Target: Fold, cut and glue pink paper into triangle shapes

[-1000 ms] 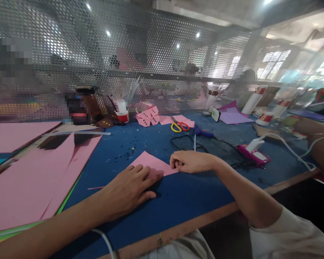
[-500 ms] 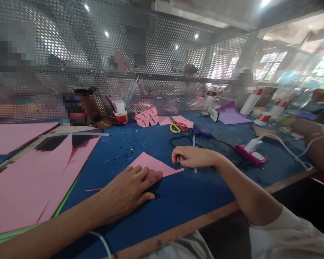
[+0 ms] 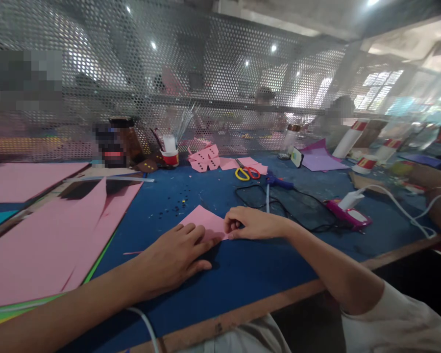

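Observation:
A small folded piece of pink paper (image 3: 201, 216) lies on the blue tabletop in front of me. Flat across its lower left part rests my left hand (image 3: 178, 255), fingers stretched out and thumb apart, pressing it down. My right hand (image 3: 252, 223) is at the paper's right end, with its fingers curled and thumb and fingertips closed on the corner, which they cover. Behind the right hand lie a blue glue gun (image 3: 279, 182) with a glue stick and scissors (image 3: 248, 171) with yellow and red handles.
Large pink sheets (image 3: 59, 230) are stacked at left. Behind stand a paper cup (image 3: 170, 158) with sticks, a spotted pink cutout (image 3: 204, 159) and a glass bottle (image 3: 289, 142). A magenta power strip (image 3: 347, 215) with cables sits right, near another person's arm (image 3: 435, 191).
My right hand has moved left and slightly down from above the table onto the paper's right corner, closing on it. My left hand stays on the paper. The view has shifted slightly.

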{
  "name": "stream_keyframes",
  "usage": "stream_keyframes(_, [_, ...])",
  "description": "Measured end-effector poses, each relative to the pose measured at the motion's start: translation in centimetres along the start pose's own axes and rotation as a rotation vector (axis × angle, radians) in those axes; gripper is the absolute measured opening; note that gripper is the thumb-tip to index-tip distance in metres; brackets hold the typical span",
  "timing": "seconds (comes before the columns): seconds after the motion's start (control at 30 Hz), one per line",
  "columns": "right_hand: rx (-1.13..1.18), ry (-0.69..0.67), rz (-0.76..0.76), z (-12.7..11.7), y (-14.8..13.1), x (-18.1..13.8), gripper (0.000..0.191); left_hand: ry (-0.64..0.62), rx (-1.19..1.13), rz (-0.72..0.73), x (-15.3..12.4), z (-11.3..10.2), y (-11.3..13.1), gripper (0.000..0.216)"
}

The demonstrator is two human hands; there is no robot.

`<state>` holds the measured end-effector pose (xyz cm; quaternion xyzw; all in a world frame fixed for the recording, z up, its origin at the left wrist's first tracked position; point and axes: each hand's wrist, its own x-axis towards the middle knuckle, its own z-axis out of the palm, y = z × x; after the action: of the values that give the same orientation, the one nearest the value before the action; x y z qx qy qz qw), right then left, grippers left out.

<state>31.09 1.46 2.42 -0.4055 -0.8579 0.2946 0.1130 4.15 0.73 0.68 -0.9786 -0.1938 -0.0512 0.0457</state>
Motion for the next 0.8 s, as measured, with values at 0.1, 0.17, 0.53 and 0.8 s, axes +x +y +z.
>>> stream_keyframes(0.1, [0.005,0.002,0.010,0.0,-0.1,-0.1,0.012,-0.006,-0.010,0.002,-0.7,-0.5,-0.1,0.046])
stream_keyframes(0.17, [0.012,0.006,0.014,0.0,-0.2,-0.1,0.011,-0.015,-0.025,-0.010,-1.4,-0.7,-0.1,0.046])
stream_keyframes(0.53, [0.039,0.002,0.045,0.1,-0.2,-0.1,0.012,-0.004,-0.108,-0.087,-4.2,-0.7,-0.6,0.042])
stream_keyframes(0.8, [0.033,-0.008,0.045,0.0,-0.1,0.0,0.011,-0.020,-0.131,-0.127,-5.5,-0.9,-1.3,0.035])
